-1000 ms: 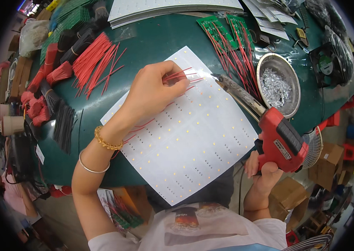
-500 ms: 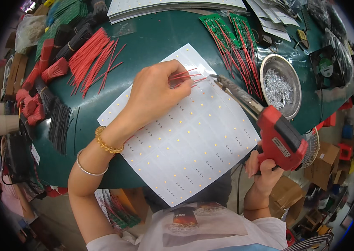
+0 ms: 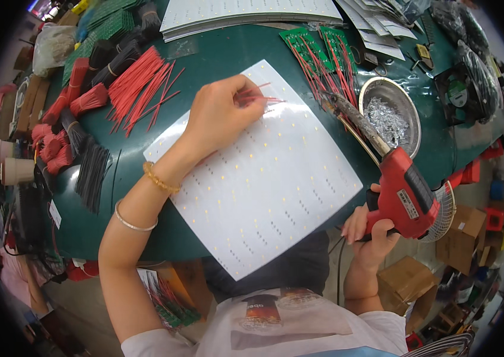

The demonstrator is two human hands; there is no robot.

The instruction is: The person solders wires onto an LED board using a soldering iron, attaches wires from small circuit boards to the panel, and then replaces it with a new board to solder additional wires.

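Note:
A white LED panel [image 3: 275,172] with rows of small yellow chips lies turned at an angle on the green table. Over its far part, my left hand [image 3: 219,113] pinches a few thin red wires [image 3: 271,100], their ends sticking out to the right past the fingertips. My right hand [image 3: 377,241] is wrapped round the handle of a red soldering gun [image 3: 408,193]. The gun's long metal nose points up and left. Its tip is off the panel's right edge, close to the red leads of the green circuit boards [image 3: 306,47].
A metal bowl [image 3: 415,116] of shiny silvery bits stands right of the panel. Bundles of red wires [image 3: 139,83] and black wires [image 3: 92,172] lie at left. Stacked white panels [image 3: 252,15] are at the back, and a black fan [image 3: 461,95] sits far right.
The soldering gun's tip has moved off the panel toward the right and away from the wires. My left hand has shifted slightly left and farther back, still pinching the red wires.

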